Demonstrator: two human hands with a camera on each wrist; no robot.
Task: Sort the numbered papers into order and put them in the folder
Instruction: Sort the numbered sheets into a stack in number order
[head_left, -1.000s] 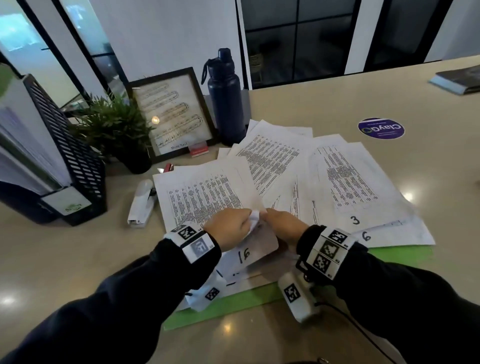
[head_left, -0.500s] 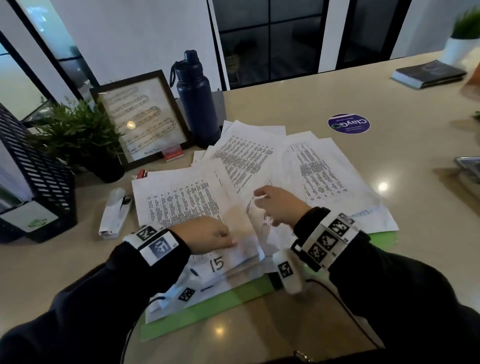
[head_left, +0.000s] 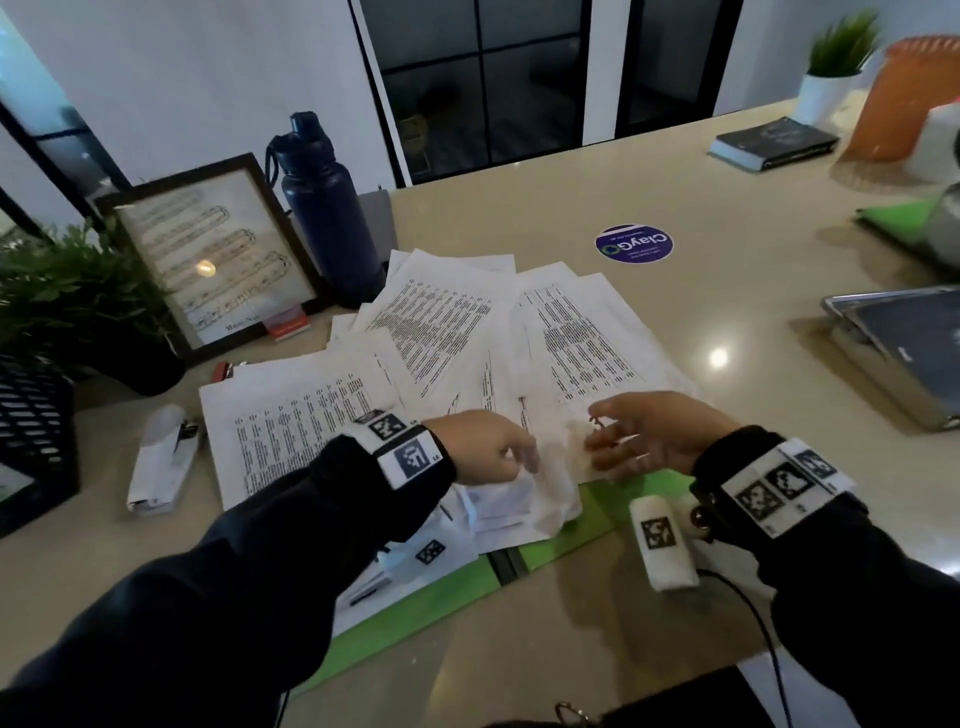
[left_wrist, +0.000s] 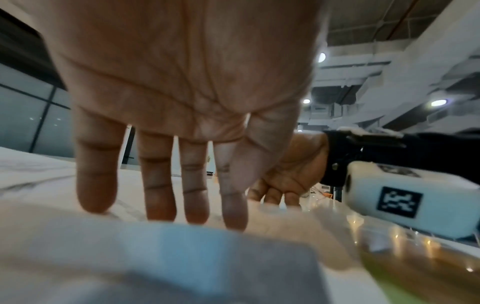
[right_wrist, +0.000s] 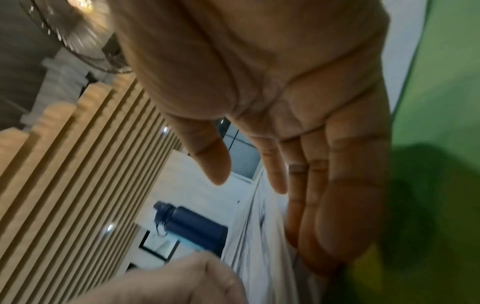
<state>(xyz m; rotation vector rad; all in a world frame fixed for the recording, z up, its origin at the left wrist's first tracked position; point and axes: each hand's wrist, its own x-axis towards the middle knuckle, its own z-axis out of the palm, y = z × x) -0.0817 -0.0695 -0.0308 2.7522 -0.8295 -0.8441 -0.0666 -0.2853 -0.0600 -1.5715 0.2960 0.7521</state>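
Note:
Several printed white papers (head_left: 441, 332) lie fanned out over a green folder (head_left: 415, 608) that lies flat on the beige table. My left hand (head_left: 519, 460) hovers over the near edge of the pile. In the left wrist view its fingers (left_wrist: 161, 195) hang straight, with the tips at a blurred sheet (left_wrist: 130, 246). My right hand (head_left: 602, 441) is just to its right, palm turned inward, fingers spread and holding nothing. The right wrist view shows that open palm (right_wrist: 285, 144) beside the papers (right_wrist: 259, 236) and the folder (right_wrist: 441, 102). No handwritten numbers can be read.
Behind the papers stand a navy bottle (head_left: 327, 208), a framed picture (head_left: 213, 254) and a plant (head_left: 67, 301). At the left are a white stapler (head_left: 161, 462) and a black mesh tray (head_left: 31, 431). A silver laptop (head_left: 904, 348) and a book (head_left: 774, 143) lie at the right.
My right hand has let go of the sheet corner it pinched, opened and drifted right. My left hand has lifted off the sheet marked 15. The head view has swung right.

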